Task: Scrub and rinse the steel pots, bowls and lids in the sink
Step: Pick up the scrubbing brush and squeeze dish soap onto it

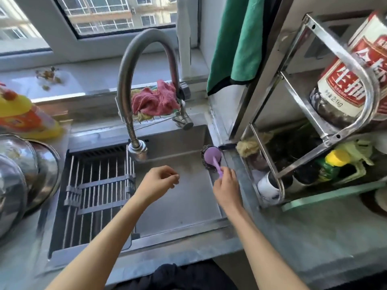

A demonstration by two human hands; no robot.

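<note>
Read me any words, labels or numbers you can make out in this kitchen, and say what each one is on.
"2.1kg": on the red and white label of the large bottle in the steel rack.
Large Chinese characters on the same label: cut off and tilted, not read with confidence.
Yellow bottle at left: print too blurred to read.

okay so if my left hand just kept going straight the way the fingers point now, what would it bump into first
Probably the purple scrubber that the right hand holds at the sink's right wall. The left hand points right with nothing between; depth is unclear.
</note>
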